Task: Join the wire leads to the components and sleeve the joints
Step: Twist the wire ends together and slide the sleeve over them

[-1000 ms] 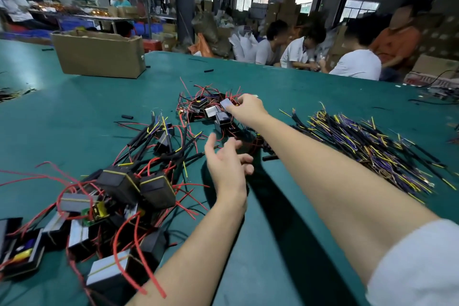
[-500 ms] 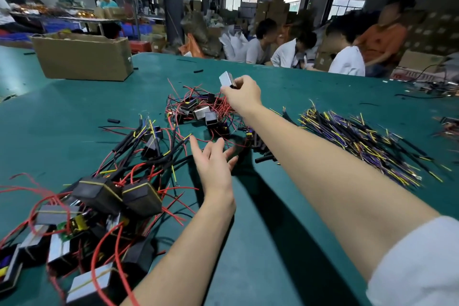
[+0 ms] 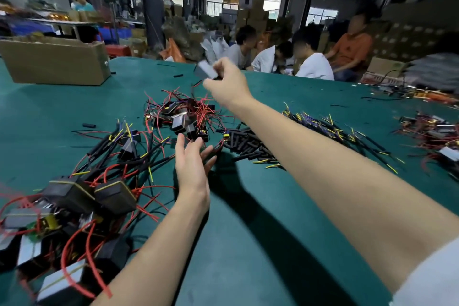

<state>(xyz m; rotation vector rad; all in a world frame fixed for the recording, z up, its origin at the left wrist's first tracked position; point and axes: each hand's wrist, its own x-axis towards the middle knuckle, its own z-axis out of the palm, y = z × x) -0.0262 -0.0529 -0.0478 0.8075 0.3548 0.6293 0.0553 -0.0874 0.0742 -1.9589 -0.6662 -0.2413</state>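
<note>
My right hand (image 3: 227,84) is raised above the far pile and pinches a small grey block component (image 3: 205,70) with red leads hanging from it. Below it lies a tangle of small components with red wires (image 3: 183,117). My left hand (image 3: 192,164) hovers over the green table (image 3: 248,231) with fingers spread and straight, holding nothing. A heap of black sleeve tubes (image 3: 246,141) lies just right of it. Purple, yellow and black wire leads (image 3: 335,131) spread out behind my right forearm. Larger black components with red wires (image 3: 74,206) fill the near left.
A cardboard box (image 3: 54,62) stands at the far left of the table. Another pile of wired parts (image 3: 432,134) lies at the right edge. Several people sit beyond the table's far edge. Loose black tube pieces (image 3: 89,125) dot the table.
My right hand has lifted a small grey component out of the far pile and raised it well above the table. My left hand's fingers have spread open and straightened.
</note>
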